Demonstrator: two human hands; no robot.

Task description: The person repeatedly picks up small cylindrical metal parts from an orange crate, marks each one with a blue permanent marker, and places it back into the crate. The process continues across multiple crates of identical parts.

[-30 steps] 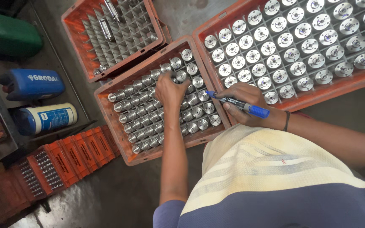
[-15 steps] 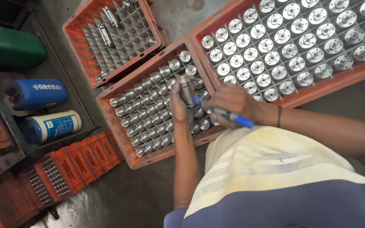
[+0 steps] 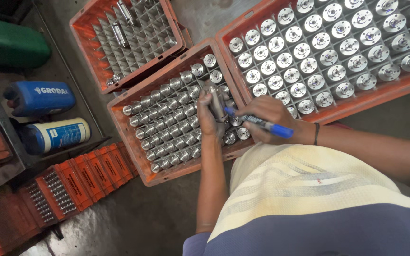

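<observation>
Left hand (image 3: 208,114) fingers clamp a metal cylinder (image 3: 217,100) above the middle crate (image 3: 119,102); right hand (image 3: 266,118) fingers pinch a blue marker (image 3: 262,124), tip touching it.

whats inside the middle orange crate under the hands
The middle orange crate has a divider grid filled with upright metal cylinders. The left hand, holding one cylinder, and the right hand with a blue marker cover some cells.

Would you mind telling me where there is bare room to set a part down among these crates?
The far crate has mostly empty cells, with a few parts near its top. Bare floor lies between the middle crate and the small orange boxes. The middle crate and the right crate are packed; the left hand and right hand work above the middle one.
</observation>
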